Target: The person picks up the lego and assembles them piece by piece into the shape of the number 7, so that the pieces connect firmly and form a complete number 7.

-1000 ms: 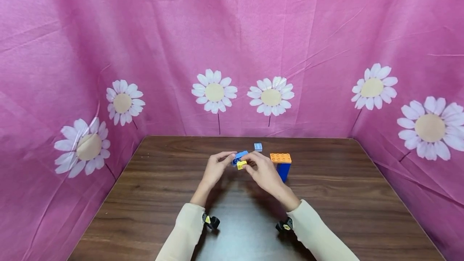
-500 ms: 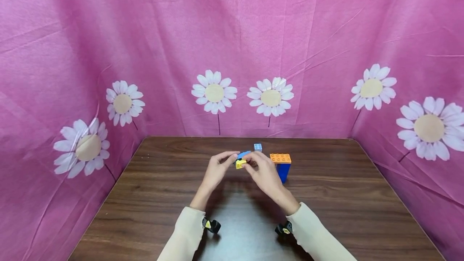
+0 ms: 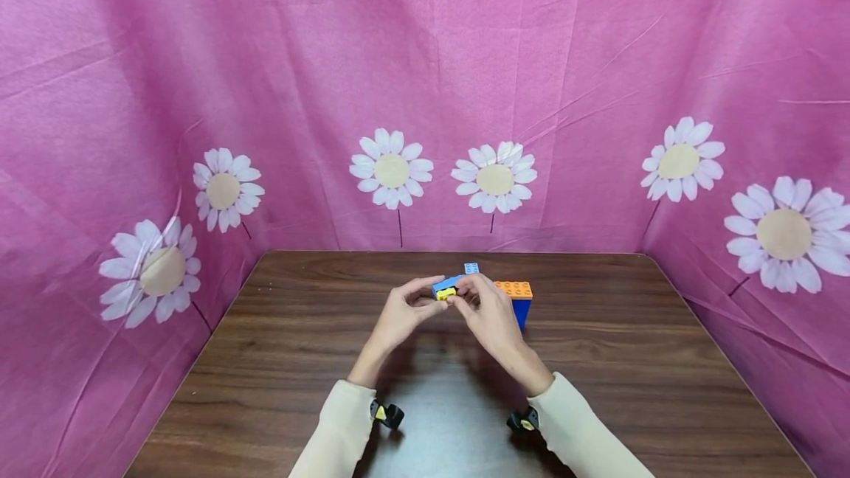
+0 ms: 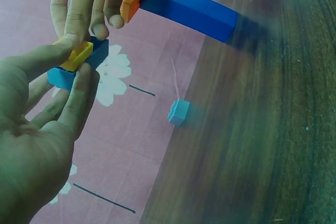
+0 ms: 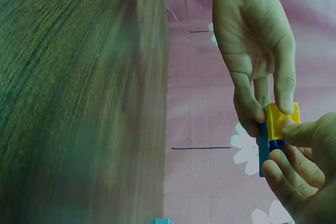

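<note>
Got a small yellow plastic block (image 5: 275, 125) against a rectangular blue plastic brick (image 4: 62, 78), pinched over the worktop (image 3: 299, 316) by left hand (image 3: 403, 316) at 8 o'clock, right hand (image 3: 494, 317) at 4. Probably best to square the edges, then squeeze evenly.

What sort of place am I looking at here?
Probably a screened-off tabletop booth: pink flowered cloth hangs round three sides of a brown table, with toy bricks held over it.
</note>
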Available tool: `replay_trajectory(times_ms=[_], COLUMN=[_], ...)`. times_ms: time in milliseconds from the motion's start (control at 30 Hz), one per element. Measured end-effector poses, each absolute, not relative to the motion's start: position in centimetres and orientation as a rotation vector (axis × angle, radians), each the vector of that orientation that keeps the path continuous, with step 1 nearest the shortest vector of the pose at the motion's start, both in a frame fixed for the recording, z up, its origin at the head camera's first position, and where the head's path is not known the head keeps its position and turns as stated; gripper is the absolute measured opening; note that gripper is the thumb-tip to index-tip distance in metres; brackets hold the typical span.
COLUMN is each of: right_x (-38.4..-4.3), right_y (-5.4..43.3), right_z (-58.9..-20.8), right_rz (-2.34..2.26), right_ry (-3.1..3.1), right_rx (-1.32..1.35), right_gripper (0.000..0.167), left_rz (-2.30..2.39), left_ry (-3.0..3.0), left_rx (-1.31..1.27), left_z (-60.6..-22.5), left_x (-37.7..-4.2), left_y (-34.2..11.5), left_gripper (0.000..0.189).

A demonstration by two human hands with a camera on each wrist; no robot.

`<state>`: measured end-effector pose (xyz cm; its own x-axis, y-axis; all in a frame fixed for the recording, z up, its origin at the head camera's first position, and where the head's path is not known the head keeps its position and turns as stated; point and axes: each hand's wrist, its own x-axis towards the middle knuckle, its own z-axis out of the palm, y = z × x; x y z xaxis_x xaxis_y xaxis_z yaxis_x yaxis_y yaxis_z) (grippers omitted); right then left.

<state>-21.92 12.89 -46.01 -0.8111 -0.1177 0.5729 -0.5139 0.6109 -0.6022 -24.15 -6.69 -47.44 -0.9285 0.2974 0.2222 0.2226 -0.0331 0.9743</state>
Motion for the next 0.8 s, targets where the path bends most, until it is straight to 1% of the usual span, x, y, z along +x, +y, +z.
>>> replay_trajectory(times_ms=[300, 533, 600, 800], right_x=[-21.7, -21.7, -21.7, -21.6], right_y=[13.4, 13.7, 13.9, 14.2], right_z=[-45.6, -45.4, -45.3, -45.0], right_rz=[1.017, 1.021, 1.055, 1.104], right_ry=[-2.296, -2.293, -2.307, -2.366], right_rx=[0.525, 0.593, 0.621, 0.67], right_gripper=[0.026, 0.047, 0.051, 0.05], left_rz=[2.177, 2.218, 2.215, 2.168], left_ry=[2.221, 2.224, 2.227, 2.245], left_rx=[0.711, 0.746, 0.752, 0.719], left_z=[-47.2, -47.0, -46.8, -46.1], left_x=[-23.9, -23.7, -23.6, -23.1], left_y=[-6.5, -6.5, -6.5, -6.7], left_gripper=[0.046, 0.046, 0.045, 0.043])
